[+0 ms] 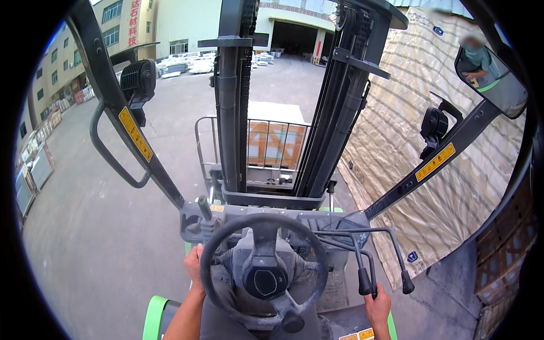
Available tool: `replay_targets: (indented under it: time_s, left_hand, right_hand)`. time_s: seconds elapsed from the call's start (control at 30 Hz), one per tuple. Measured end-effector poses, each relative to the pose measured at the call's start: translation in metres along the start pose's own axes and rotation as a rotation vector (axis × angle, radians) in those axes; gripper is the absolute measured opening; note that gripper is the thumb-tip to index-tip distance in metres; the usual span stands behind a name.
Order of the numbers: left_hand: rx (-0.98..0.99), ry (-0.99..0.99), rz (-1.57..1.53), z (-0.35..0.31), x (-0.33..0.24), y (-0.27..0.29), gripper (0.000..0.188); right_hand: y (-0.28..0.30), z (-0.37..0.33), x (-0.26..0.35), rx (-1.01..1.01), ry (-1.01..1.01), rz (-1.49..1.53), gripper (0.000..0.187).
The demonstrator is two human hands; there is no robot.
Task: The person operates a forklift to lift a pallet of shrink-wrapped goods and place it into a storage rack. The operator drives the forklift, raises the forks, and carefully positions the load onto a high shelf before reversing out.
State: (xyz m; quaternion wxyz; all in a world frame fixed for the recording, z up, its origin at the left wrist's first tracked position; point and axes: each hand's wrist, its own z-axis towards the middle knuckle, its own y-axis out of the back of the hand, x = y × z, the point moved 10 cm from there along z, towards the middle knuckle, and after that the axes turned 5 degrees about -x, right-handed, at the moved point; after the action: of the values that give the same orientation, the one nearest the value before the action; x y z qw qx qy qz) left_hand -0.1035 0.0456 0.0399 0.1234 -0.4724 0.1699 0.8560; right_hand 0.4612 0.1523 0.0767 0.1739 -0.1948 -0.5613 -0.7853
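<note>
Left hand (pixel 194 265) gripping steering wheel (pixel 265 280) at left; right hand (pixel 378 306) curled around middle lever (pixel 373 271).

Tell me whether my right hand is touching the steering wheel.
Apart. The head view shows an open gap between the right hand, over at the black-knobbed levers, and the steering wheel.

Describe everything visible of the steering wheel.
The steering wheel has a round, dark grey rim, apparently dusty plastic, with spokes meeting at a dark hub bearing a shield-shaped outline. A dark knob stands at its lower right. The wheel faces the person, in the picture's lower middle. The left hand is curled at the rim's left side; whether it grips is unclear.
</note>
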Motion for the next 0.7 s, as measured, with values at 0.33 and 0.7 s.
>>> replay_targets:
  time_s: [0.33, 0.7]
  left_hand:
    - [-0.028, -0.151, 0.001, 0.001, -0.008, -0.003, 0.041]
    - [-0.036, -0.118, 0.002, -0.002, -0.009, -0.004, 0.035]
  right_hand:
    - [0.093, 0.022, 0.085, -0.425, 0.388, 0.045, 0.033]
    - [0.05, 0.042, -0.062, 0.013, -0.09, -0.257, 0.025]
